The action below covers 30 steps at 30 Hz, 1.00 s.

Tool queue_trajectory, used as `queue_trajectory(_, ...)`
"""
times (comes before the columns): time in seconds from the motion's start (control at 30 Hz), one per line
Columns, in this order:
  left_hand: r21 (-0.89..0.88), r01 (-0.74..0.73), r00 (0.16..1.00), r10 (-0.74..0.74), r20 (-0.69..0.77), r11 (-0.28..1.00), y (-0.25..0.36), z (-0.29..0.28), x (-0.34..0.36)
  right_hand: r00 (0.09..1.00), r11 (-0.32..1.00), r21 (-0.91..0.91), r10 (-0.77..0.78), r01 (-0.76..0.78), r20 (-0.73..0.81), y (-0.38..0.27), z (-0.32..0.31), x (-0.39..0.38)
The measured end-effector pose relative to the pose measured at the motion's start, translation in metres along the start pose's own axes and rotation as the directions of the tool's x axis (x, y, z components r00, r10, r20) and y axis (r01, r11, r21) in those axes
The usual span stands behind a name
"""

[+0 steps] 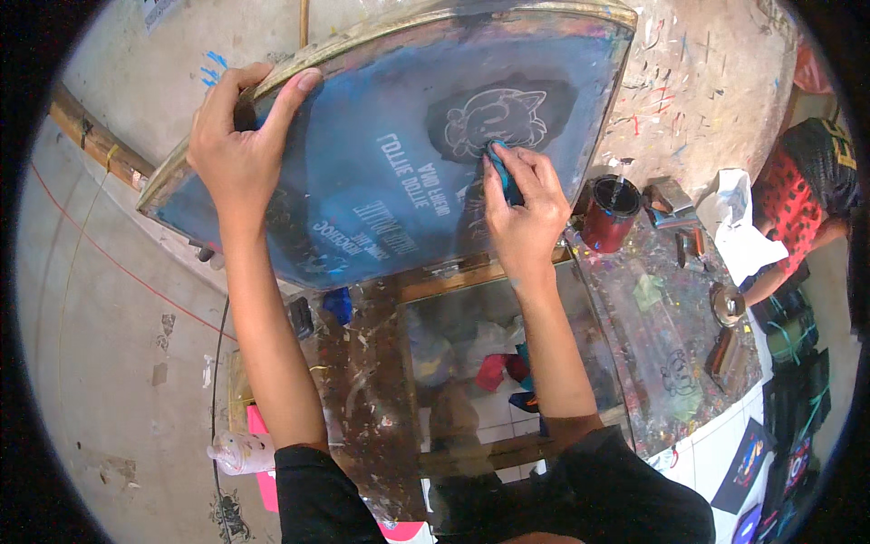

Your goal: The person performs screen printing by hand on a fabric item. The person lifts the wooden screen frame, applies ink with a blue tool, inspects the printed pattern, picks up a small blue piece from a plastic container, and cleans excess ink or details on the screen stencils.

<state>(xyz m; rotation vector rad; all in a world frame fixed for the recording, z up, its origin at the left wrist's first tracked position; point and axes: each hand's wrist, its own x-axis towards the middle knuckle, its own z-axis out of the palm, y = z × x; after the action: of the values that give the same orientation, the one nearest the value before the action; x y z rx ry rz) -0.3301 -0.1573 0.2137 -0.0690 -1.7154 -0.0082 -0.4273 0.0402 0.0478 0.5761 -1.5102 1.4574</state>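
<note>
A wood-framed printing screen point(340, 172) with blue mesh and pale lettering and drawings leans up and tilted in front of me. My left hand point(243, 145) is closed over its upper wooden edge, thumb on the mesh side. My right hand point(527, 204) pinches a bunched teal cloth point(507, 177) against the mesh. The cloth lies at the lower edge of a cartoon head outline point(498, 118), where the mesh has a dark, wet-looking patch. Part of the cloth is hidden under my fingers.
Below the screen is a glass-topped table frame point(471, 335), with crumpled cloths seen through it. On the stained bench to the right stand a dark red can point(612, 216) and a tape roll point(728, 305). A plastic bottle point(241, 452) is at lower left. Another person point(802, 190) is at far right.
</note>
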Motion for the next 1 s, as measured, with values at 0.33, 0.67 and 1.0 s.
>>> queue_trajectory(0.33,0.038,-0.02,1.0,0.02,-0.003,0.999,0.0025,0.0009,0.0006,0.995,0.987,-0.123,-0.095,0.099,0.036,0.0081,-0.0016,-0.0041)
queue_trajectory(0.67,0.059,-0.059,0.998,0.061,-0.027,0.996,-0.0008,0.001,0.0005,0.995,0.992,-0.087,-0.083,0.088,0.062,0.0048,0.001,-0.0056)
queue_trajectory(1.0,0.043,-0.048,0.999,0.049,-0.022,0.998,-0.0002,0.0001,0.0008,0.982,0.983,-0.017,-0.18,0.181,0.064,-0.0005,0.007,0.0012)
